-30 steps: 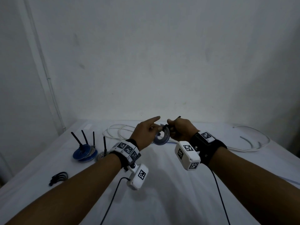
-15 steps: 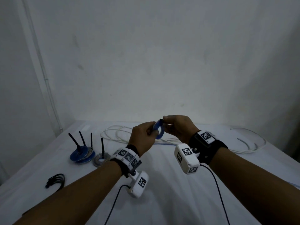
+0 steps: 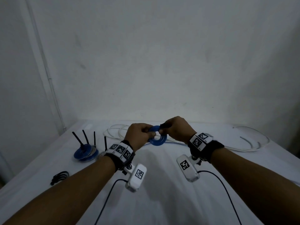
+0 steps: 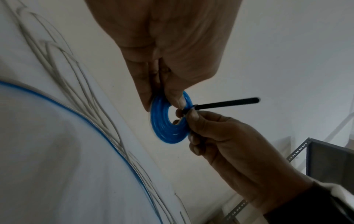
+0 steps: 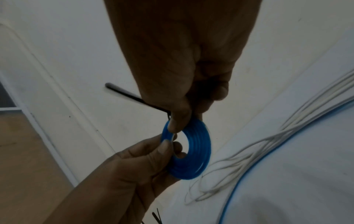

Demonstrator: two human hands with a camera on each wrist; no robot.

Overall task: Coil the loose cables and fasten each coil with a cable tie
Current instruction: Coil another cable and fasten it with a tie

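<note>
A small blue cable coil (image 3: 158, 140) hangs in the air over the white table (image 3: 162, 184), between both hands. My left hand (image 3: 144, 133) pinches the coil's left rim (image 4: 162, 125) between thumb and fingers. My right hand (image 3: 164, 129) pinches a black cable tie (image 4: 228, 103) where it wraps the coil's upper rim. The tie's tail (image 5: 130, 97) sticks out straight past the right fingers (image 5: 178, 121). In the right wrist view the coil (image 5: 199, 159) faces the camera, and the left hand (image 5: 168, 145) holds it from below.
Two tied coils (image 3: 86, 151) with upright black tie tails lie at the left, and a grey one (image 3: 101, 154) sits beside my left wrist. Spare black ties (image 3: 60, 176) lie near the left edge. Loose white cables (image 3: 116, 132) and a blue cable (image 3: 175, 144) run along the back.
The left forefinger, pointing straight a second ago, now curls onto the coil. The coil has turned from edge-on to face-on, and the right hand has shifted along the tie.
</note>
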